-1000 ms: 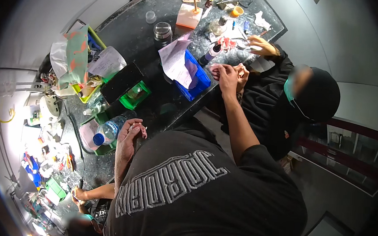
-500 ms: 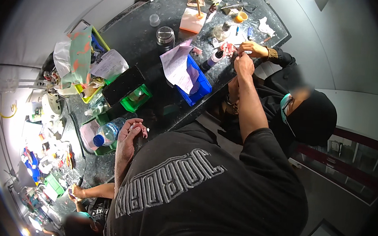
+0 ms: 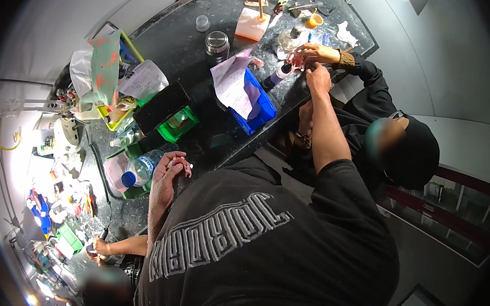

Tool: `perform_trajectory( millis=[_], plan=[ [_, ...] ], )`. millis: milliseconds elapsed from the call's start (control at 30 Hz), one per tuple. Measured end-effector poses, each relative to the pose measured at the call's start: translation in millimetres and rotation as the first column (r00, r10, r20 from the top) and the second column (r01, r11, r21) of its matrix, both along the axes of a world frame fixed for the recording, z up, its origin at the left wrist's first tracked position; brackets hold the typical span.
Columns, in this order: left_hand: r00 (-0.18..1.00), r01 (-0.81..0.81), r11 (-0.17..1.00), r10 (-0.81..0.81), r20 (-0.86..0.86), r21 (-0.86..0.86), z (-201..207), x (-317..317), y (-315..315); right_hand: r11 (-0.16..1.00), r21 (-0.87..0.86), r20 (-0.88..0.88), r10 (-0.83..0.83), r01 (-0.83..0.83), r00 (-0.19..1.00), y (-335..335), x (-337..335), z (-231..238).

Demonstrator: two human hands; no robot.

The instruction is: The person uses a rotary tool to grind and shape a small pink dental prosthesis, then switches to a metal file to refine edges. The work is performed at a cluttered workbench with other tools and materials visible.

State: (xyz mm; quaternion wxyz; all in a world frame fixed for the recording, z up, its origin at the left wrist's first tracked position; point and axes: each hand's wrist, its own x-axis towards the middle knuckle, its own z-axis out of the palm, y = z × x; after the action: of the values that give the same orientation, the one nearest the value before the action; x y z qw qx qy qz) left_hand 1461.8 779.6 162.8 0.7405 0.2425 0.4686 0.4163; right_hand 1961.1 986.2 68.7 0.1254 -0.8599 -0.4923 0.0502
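Note:
Low in the middle left, my left hand (image 3: 165,173) is closed round a small pink arch-shaped piece that looks like a denture (image 3: 186,167). My right hand (image 3: 318,80) reaches to the far right of the bench, fingers pressed together; what is between them is too small to make out. Just beyond it, a co-worker's hand (image 3: 320,53) hovers with bent fingers over pink pieces (image 3: 296,59). A bottle with a black cap (image 3: 278,75) stands left of my right hand. Beside my left hand lies a clear plastic bottle with a blue cap (image 3: 141,171).
A blue bin (image 3: 260,112) holding a paper sheet (image 3: 231,79) stands between my hands. Further left are a green bin (image 3: 178,127) and a yellow-green bin (image 3: 129,45). A steel-lidded jar (image 3: 217,42) stands behind. Co-workers sit at right and lower left.
The co-worker's hand has moved left, away from my right fingers and over the pink pieces. The co-worker's head has turned. My left hand keeps its hold on the denture.

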Motion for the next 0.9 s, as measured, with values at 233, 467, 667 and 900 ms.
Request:
perform_trajectory(
  millis=[233, 467, 667, 900],
  plan=[
    [1.000, -0.010, 1.000, 0.009, 0.024, 0.011, 0, -2, -2, 0.986, -0.140, -0.336, -0.128, 0.084, 0.933, 0, 2, 9],
    [1.000, 0.002, 1.000, -0.002, 0.018, -0.003, 5, 1, -5, 0.987, 0.033, -0.317, -0.141, 0.160, 0.938, -4, 7, 10],
    [0.998, 0.014, 1.000, -0.014, 0.068, 0.010, -2, 0, -10, 0.929, 0.183, -0.561, -0.171, 0.323, 0.810, -21, 35, -4],
    [0.996, 0.017, 1.000, -0.018, 0.092, 0.009, -1, 5, -13, 0.732, 0.558, -0.746, 0.238, 0.390, 0.622, -90, 11, 40]
  ],
)
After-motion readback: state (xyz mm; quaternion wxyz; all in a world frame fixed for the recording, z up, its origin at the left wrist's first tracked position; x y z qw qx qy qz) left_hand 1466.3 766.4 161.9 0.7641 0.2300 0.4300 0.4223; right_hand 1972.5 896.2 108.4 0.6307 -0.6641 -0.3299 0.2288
